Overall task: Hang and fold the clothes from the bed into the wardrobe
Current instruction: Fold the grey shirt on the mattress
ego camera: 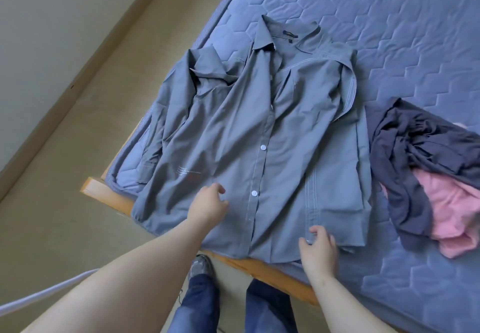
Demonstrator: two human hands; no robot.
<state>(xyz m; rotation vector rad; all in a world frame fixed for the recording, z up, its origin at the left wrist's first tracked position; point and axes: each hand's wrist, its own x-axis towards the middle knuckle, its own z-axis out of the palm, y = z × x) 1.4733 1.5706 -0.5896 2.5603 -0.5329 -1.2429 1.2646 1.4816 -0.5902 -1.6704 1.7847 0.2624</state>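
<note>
Wearer: left forearm and right forearm bare, dark blue denim jeans on both legs, grey patterned shoe on left foot.

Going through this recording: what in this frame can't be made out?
Head view, the only one:
Print on the grey shirt: too small to read.
Neck label: too small and blurred.
Dark garment and pink garment: crumpled together and cut off by the right edge, so the number of pieces is unclear.
Right hand: fingers at the shirt's hem; pinching or only touching, cannot tell.
Wardrobe: outside the frame.
</note>
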